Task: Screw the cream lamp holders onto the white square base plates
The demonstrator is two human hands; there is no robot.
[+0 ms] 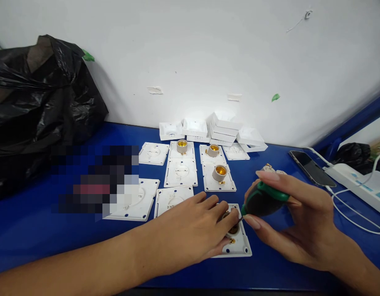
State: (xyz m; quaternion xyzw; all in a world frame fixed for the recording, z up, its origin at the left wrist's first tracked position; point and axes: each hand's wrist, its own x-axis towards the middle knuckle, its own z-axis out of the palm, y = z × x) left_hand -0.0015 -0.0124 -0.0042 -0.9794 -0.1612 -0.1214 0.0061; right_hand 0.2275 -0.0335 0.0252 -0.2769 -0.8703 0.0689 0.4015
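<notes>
My left hand point(202, 226) reaches across from the left, its fingers closed around a lamp socket point(233, 228) on a white square plate point(239, 249) near the table's front edge. A brass terminal shows at the socket's base. My right hand point(301, 222) grips a stubby green and black screwdriver point(264, 200) between thumb and fingers. The screwdriver tilts down to the left, its shaft reaching the socket beside my left fingertips; the exact tip contact is hidden. Behind my right fingers, beige ceramic pieces point(272, 168) are partly visible.
Further back, several white plates point(180, 174) lie in rows, three with brass-lined sockets point(220, 172). White box covers point(223, 127) are stacked by the wall. A black plastic bag point(48, 107) stands left; a phone point(311, 167), power strip point(356, 189) and white cables lie right.
</notes>
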